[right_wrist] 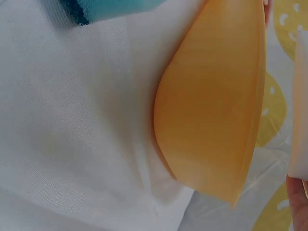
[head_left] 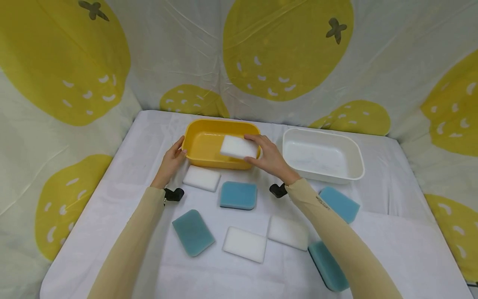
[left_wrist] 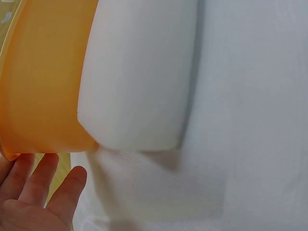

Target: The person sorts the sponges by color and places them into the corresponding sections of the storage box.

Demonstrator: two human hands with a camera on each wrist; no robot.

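Note:
In the head view my right hand [head_left: 271, 158] pinches a white sponge [head_left: 238, 147] between thumb and fingers, over the right part of the yellow tub [head_left: 201, 163]. The right wrist view catches only the edge of this white sponge [right_wrist: 301, 110], with a fingertip [right_wrist: 294, 192] at its lower end. My left hand [head_left: 171, 164] is at the tub's left end. Its fingers [left_wrist: 41, 178] reach out fairly straight and touch the tub below the rim. Another white sponge [head_left: 202, 178] lies on the cloth against the tub's front. A blue sponge [head_left: 238, 195] lies just right of it.
A white tub [head_left: 324, 176] stands right of the yellow one. Nearer me lie two white sponges [head_left: 245, 244] and several blue-green ones, such as one at left [head_left: 193, 232]; my right sleeve partly covers two at right. A lemon-patterned curtain [head_left: 179, 50] hangs behind the white-covered table [head_left: 123, 182].

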